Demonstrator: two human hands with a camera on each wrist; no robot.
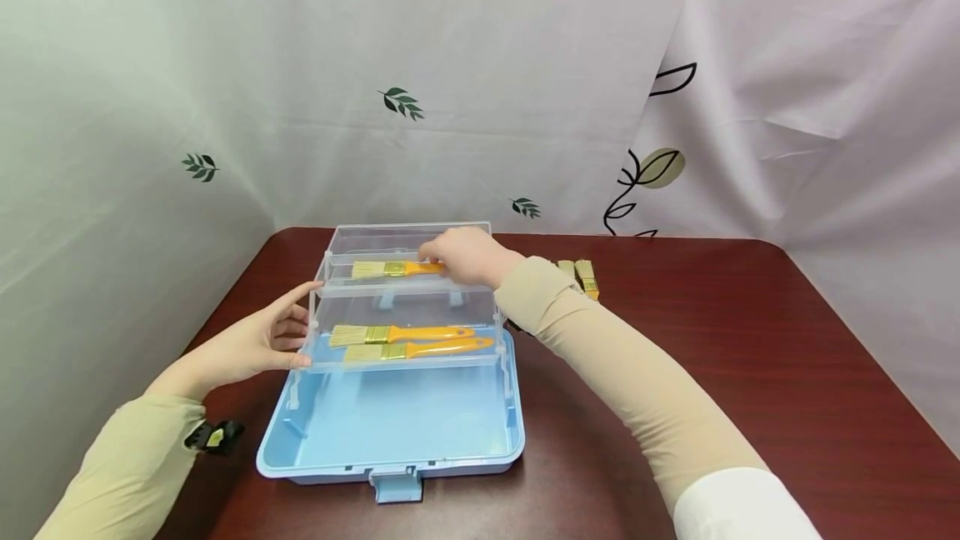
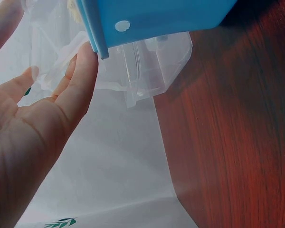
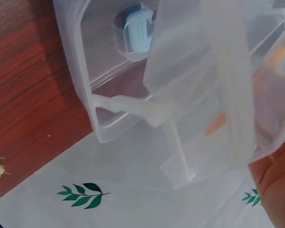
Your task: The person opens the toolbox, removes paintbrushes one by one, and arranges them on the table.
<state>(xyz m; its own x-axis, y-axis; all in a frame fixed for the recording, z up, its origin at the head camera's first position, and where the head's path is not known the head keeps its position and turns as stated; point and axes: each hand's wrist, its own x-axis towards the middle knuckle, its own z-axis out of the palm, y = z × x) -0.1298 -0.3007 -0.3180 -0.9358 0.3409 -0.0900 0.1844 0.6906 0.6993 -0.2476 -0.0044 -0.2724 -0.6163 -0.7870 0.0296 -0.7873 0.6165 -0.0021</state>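
Note:
A light blue toolbox lies open, with two clear trays raised in steps above its base. My right hand pinches the orange handle of a paintbrush at the upper tray. Two similar paintbrushes, one behind and one in front, lie side by side in the lower tray. At the trays' left end, my left hand holds the lower tray between thumb and fingers. In the right wrist view, clear plastic hides most of the right hand's fingers.
More paintbrushes lie on the dark red table, partly behind the right sleeve. The box's front latch hangs down. A white curtain with leaf prints stands behind the table.

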